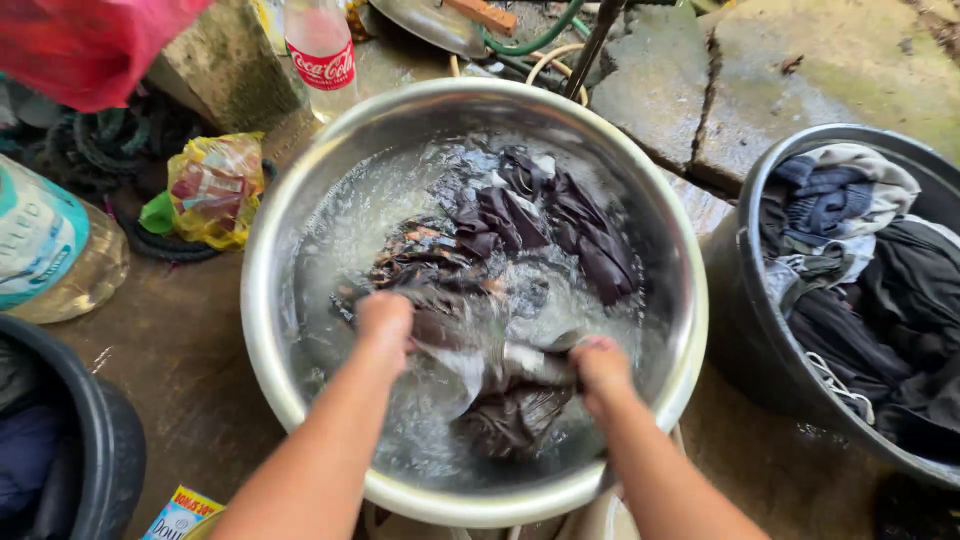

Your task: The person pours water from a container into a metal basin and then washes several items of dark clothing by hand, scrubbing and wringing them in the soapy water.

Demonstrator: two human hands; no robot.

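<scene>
A big steel basin [262, 300] full of soapy, splashing water sits in front of me. A dark patterned cloth [520, 225] lies soaking in it, bunched at the middle and far side. My left hand [384, 322] is clenched on a wet fold of this cloth near the basin's centre. My right hand [600, 370] grips another part of the same cloth at the near right. The stretch of fabric between the two fists is blurred by motion and foam.
A black tub [745, 300] of dark and grey clothes stands at the right. Another black tub [100, 440] sits at the near left. A plastic bottle [320, 50], a yellow bag [212, 188] and a large jar [45, 245] lie beyond the basin on wet concrete.
</scene>
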